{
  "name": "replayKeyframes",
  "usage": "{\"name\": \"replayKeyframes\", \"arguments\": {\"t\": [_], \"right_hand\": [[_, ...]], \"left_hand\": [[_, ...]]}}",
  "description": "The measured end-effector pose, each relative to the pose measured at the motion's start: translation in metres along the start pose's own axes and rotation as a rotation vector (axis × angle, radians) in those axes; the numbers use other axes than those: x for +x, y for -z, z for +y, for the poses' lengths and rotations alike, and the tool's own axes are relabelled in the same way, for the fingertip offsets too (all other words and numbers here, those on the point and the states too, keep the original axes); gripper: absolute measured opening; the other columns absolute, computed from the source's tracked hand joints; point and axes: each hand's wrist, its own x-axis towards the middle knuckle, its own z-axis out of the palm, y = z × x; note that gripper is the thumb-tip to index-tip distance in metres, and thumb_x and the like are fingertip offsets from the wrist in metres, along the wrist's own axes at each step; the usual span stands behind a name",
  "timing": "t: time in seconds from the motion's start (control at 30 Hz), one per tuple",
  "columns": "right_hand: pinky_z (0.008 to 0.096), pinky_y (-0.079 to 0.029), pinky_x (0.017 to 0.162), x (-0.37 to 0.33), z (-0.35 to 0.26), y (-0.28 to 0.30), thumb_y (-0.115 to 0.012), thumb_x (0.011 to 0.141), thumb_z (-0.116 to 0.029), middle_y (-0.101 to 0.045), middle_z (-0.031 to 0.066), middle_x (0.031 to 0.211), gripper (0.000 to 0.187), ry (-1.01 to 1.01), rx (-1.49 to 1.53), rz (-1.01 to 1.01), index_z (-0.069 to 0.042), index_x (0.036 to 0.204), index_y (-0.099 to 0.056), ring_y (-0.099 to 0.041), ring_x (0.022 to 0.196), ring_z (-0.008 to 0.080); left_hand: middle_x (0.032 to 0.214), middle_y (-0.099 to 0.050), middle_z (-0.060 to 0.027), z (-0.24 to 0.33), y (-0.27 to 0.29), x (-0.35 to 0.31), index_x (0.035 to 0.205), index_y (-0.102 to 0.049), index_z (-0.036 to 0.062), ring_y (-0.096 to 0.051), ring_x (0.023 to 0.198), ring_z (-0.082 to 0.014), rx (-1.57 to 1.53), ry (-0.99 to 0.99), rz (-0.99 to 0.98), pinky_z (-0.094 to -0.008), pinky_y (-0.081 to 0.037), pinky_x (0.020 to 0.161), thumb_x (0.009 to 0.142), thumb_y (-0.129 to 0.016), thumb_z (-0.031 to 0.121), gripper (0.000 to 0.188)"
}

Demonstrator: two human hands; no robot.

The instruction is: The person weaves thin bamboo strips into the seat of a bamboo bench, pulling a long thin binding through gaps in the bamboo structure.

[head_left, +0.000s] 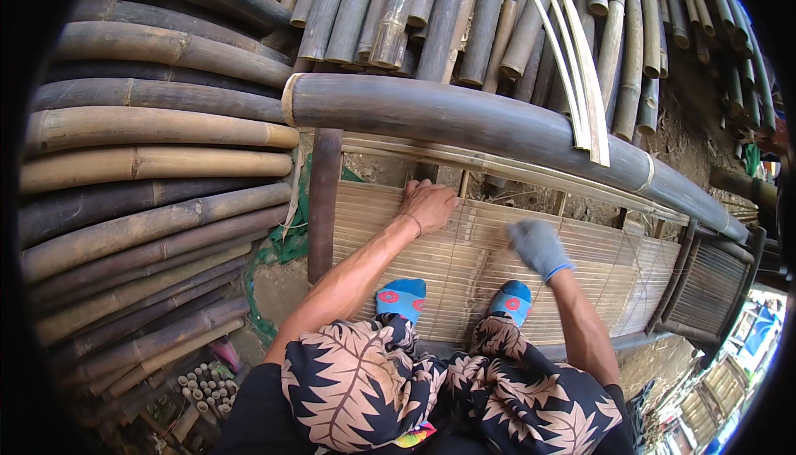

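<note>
Below me is a bamboo bench with a seat of thin, pale slats (pixel 464 272), crossed by dark lines of cord. At the far edge of the seat, my bare left hand (pixel 429 204) has its fingers curled over the outermost slats. A thin band circles that wrist. My right hand (pixel 537 248), in a grey-blue work glove, is closed above the slats farther right and slightly blurred. Whatever it grips, if anything, is hidden. A thick dark bamboo pole (pixel 464 119) forms the bench's far rail, beyond both hands.
Pale split strips (pixel 584 82) hang over the rail. Long bamboo poles (pixel 157 160) are stacked at the left, and more poles (pixel 398 7) lie beyond. My feet in blue socks (pixel 401 299) rest on the seat. Another slatted bamboo frame (pixel 715 285) adjoins the right end.
</note>
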Motion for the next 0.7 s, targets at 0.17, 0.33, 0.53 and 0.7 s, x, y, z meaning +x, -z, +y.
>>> {"name": "replayKeyframes", "arguments": {"t": [0.17, 0.33, 0.53, 0.7], "right_hand": [[0.0505, -0.048, 0.069, -0.01, -0.055, -0.052, -0.043, 0.098, -0.025, -0.061, 0.0239, 0.075, 0.033, 0.518, 0.192, 0.073, -0.002, 0.081, -0.059, -0.06, 0.075, 0.0433], [0.0441, -0.047, 0.063, -0.018, 0.02, -0.033, -0.047, 0.096, -0.029, -0.06, 0.0199, 0.072, 0.032, 0.541, 0.144, 0.007, -0.002, 0.083, -0.058, -0.059, 0.067, 0.0346], [0.0352, -0.043, 0.048, 0.022, 0.024, 0.012, -0.052, 0.095, -0.02, -0.056, 0.0089, 0.064, 0.021, -0.229, 1.371, 0.169, -0.004, 0.083, -0.057, -0.05, 0.048, 0.0165], [0.034, -0.04, 0.044, 0.073, 0.067, -0.003, -0.054, 0.098, -0.018, -0.058, 0.0056, 0.07, 0.012, -0.114, 2.151, 0.284, -0.011, 0.088, -0.052, -0.043, 0.044, 0.012]], "left_hand": [[0.103, -0.067, -0.0061, -0.005, -0.007, 0.004, 0.104, -0.069, 0.0157, -0.055, 0.1, -0.0289, -0.011, -0.023, 0.116, -0.0475, -0.032, 0.093, 0.098, -0.05, 0.034, 0.027], [0.095, -0.065, -0.0072, -0.01, -0.006, -0.006, 0.096, -0.068, 0.0119, -0.056, 0.099, -0.0292, -0.115, -0.082, 0.27, -0.0482, -0.035, 0.093, 0.094, -0.055, 0.027, 0.02], [0.126, -0.051, -0.0143, -0.017, -0.013, -0.02, 0.129, -0.056, 0.0061, -0.049, 0.117, -0.036, 0.229, -0.121, 0.742, -0.0506, -0.036, 0.102, 0.089, -0.063, 0.023, 0.044], [0.135, -0.045, -0.0129, -0.007, -0.014, -0.011, 0.137, -0.05, 0.0085, -0.041, 0.126, -0.0347, 0.273, -0.148, 0.695, -0.0531, -0.03, 0.107, 0.088, -0.063, 0.025, 0.053]]}}
